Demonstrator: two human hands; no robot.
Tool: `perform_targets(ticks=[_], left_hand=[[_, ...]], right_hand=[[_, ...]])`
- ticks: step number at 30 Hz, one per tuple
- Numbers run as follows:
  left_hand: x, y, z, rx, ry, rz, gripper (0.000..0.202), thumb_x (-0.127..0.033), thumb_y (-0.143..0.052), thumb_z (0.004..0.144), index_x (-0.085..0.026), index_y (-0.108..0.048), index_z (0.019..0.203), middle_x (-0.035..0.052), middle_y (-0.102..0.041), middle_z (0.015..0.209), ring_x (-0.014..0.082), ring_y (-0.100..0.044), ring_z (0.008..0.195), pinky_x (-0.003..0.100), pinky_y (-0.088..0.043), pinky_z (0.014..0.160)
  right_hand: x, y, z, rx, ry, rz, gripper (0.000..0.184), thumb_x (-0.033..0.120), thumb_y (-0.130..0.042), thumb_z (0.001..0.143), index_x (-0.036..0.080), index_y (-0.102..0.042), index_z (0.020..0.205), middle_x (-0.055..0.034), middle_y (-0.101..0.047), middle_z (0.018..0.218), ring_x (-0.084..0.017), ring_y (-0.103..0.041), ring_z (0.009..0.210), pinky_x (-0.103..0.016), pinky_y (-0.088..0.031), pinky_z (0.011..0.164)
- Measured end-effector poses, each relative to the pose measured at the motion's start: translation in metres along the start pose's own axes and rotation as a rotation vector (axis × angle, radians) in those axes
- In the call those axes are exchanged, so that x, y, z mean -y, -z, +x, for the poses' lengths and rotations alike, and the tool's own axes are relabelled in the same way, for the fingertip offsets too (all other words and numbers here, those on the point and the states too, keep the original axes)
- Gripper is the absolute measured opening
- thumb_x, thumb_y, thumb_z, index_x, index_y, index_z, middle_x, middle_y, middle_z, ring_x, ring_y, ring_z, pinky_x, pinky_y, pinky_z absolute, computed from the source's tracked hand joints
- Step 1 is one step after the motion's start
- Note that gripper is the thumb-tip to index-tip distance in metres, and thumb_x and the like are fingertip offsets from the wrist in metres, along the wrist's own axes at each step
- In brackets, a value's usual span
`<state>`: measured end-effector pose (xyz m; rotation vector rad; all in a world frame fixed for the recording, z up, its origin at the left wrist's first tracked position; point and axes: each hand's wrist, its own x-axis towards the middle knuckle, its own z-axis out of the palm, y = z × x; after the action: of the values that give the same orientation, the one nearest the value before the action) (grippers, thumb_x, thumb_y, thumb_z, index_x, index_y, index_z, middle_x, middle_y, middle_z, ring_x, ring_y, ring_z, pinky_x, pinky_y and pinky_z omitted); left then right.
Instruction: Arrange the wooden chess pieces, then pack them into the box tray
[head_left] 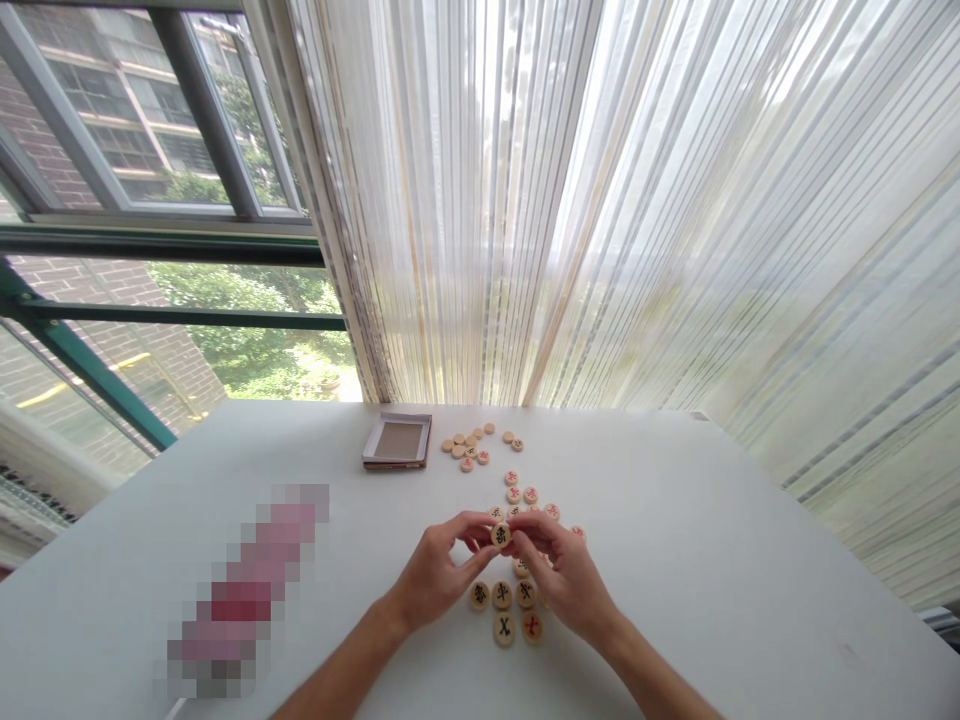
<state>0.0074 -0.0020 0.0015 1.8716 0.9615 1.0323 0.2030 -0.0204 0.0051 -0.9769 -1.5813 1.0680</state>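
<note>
head view: shows black-marked disc (501, 535) directed at 6 o'clock from frame centre, face toward camera, above white desk (750, 560). grasped by the rim between fingertips of left hand (444, 567) and right hand (564, 570). from held disc, shows loose lettered discs (504, 628) grouped at 6 o'clock, scattered far discs (459, 439) at 11 o'clock, and open shallow box (397, 442) at 10 o'clock, near far edge.
</note>
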Motion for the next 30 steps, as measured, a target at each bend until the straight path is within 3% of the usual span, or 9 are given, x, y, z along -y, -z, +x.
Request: perform_targets(ticks=[7,15,23,30], left_hand=[[-0.001,0.001,0.001,0.09,0.075,-0.192,0.031,-0.034,-0.062,0.089,-0.018,-0.061,0.116,0.0072,-0.073,0.093,0.0195,-0.069,0.086,0.033,-0.055,0.08],[0.003,-0.001,0.003,0.133,0.145,-0.387,0.032,-0.037,-0.062,0.089,-0.016,-0.058,0.113,0.0074,-0.071,0.09,0.0179,-0.067,0.08,0.034,-0.055,0.079],[0.012,-0.006,0.003,0.07,0.186,-0.436,0.027,-0.037,-0.07,0.084,-0.016,-0.057,0.096,0.0008,-0.067,0.072,0.0124,-0.062,0.065,0.025,-0.053,0.063],[0.012,-0.009,-0.001,0.036,0.188,-0.394,0.028,-0.032,-0.075,0.079,-0.016,-0.056,0.091,0.0001,-0.068,0.07,0.0129,-0.063,0.065,0.022,-0.05,0.061]], right_hand=[[0.004,-0.001,0.001,-0.003,0.021,-0.077,0.022,0.037,-0.057,0.094,0.021,-0.066,0.105,-0.0073,-0.071,0.1,-0.019,-0.071,0.086,-0.031,-0.06,0.078],[0.006,0.0,0.002,0.035,0.035,-0.068,0.018,0.034,-0.059,0.093,0.022,-0.066,0.105,-0.0055,-0.071,0.095,-0.018,-0.07,0.082,-0.03,-0.059,0.077],[0.001,-0.006,-0.002,0.059,0.102,-0.127,0.015,0.025,-0.057,0.093,0.022,-0.065,0.106,-0.0045,-0.068,0.094,-0.017,-0.067,0.081,-0.029,-0.056,0.076],[-0.006,-0.01,-0.007,0.03,0.167,-0.297,0.018,0.017,-0.063,0.086,0.023,-0.063,0.103,-0.0029,-0.066,0.089,-0.017,-0.063,0.078,-0.029,-0.052,0.074]])
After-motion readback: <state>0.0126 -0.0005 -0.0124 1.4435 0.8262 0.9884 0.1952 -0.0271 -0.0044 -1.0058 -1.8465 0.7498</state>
